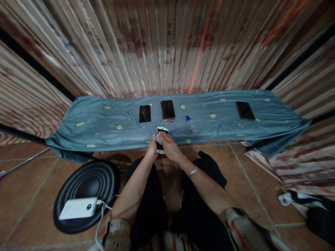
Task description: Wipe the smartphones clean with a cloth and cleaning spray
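Note:
My left hand (pixel 151 147) is closed around the left side of a white smartphone (pixel 162 129) with a dark screen, held at the front edge of the cloth-covered table. My right hand (pixel 170 148) lies over the phone with its fingers together, pressing a small pale wiping pad (pixel 159 137) on the screen. The fingers hide most of the pad and part of the phone. Beyond the hands lie a stack of phones (pixel 168 110) and a single dark phone (pixel 144 114). To their right, a small clear bottle with a blue cap (pixel 192 124) rests on its side.
A blue-green patterned cloth (pixel 125 137) covers the long narrow table. A dark tablet or phone (pixel 245 111) lies at its right end. On the floor at left, a white power bank (pixel 78 208) with a cable sits on a black round ringed object (pixel 112 174). Curtains (pixel 167 52) hang behind.

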A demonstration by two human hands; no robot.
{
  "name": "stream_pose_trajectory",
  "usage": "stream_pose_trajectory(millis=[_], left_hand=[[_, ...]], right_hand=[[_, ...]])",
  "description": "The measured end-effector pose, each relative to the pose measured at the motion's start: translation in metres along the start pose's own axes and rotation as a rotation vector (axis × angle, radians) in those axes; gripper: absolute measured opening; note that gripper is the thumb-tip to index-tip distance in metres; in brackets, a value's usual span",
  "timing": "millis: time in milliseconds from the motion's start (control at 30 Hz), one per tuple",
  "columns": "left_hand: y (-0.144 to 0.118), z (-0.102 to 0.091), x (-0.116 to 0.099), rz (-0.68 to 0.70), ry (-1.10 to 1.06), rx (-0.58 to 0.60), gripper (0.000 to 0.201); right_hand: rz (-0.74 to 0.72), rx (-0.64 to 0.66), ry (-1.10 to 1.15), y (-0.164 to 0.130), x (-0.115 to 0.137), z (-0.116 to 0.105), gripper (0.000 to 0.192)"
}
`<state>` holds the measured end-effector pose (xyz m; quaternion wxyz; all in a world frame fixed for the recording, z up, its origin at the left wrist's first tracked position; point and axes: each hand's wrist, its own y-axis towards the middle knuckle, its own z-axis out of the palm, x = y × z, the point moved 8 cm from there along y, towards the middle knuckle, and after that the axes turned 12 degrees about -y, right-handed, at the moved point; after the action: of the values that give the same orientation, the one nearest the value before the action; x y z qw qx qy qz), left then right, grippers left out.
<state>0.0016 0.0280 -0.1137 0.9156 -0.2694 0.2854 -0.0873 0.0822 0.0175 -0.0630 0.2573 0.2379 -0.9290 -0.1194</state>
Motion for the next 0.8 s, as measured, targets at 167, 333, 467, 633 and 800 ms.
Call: stream_pose_trajectory(millis=[167,333,467,633,800], left_hand=[[-0.001,0.006,0.002,0.021,-0.01,0.037,0.04],[-0.008,0.007,0.001,0.002,0.007,-0.015,0.042],[-0.014,0.011,-0.001,0.003,0.017,-0.033,0.042],[-0.015,0.016,0.002,0.015,0.007,0.006,0.043],[-0.013,0.016,0.005,0.0,-0.001,0.05,0.047]], right_hand=[[0.012,-0.018,0.006,0.005,-0.005,-0.002,0.055],[-0.018,-0.001,-0.005,0.0,0.002,-0.002,0.054],[-0.038,0.011,0.008,-0.003,0.004,-0.003,0.056],[-0.017,0.004,-0.011,0.003,0.001,-0.008,0.056],[-0.005,0.003,-0.025,0.007,0.0,-0.009,0.056]])
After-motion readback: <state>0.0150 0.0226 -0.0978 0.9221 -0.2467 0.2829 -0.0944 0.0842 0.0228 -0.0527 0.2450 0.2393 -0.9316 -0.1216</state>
